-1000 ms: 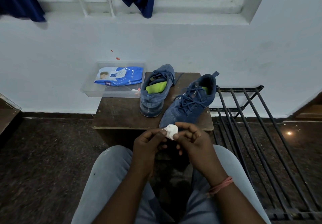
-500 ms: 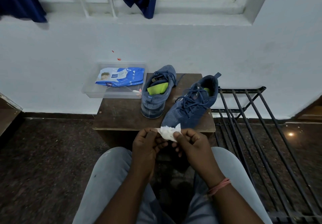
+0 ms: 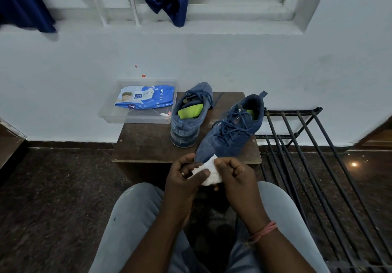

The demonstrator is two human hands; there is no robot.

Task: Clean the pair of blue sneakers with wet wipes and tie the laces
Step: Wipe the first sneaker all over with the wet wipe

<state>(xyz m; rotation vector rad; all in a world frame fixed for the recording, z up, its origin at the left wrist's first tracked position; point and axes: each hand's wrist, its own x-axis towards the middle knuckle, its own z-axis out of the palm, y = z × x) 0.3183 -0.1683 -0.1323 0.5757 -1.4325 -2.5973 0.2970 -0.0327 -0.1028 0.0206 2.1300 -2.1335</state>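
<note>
I am holding a white wet wipe point(image 3: 209, 172) between both hands, just in front of the near edge of the worktop point(image 3: 146, 141). My left hand point(image 3: 186, 179) is pinching its left part under the thumb, and my right hand point(image 3: 235, 175) is curling its grip round the right edge, so the sheet is partly bunched between them. The near sneaker point(image 3: 231, 130) is lying at an angle with its toe right behind the wipe; the far sneaker point(image 3: 189, 115) is standing to its left, heel towards me, a green insole point(image 3: 189, 112) showing inside. Both are sitting on the worktop, laces loose.

I judge that I am opening the wipe out before wiping. To do it well I am aiming to pull the corners apart gently, so the damp sheet is not tearing, and to fold it into a flat pad that covers my fingertips. The toe of the near sneaker looks the easiest place to start.

The wipes packet point(image 3: 146, 97) is lying in a clear tray point(image 3: 135, 118) at the far left.
</note>
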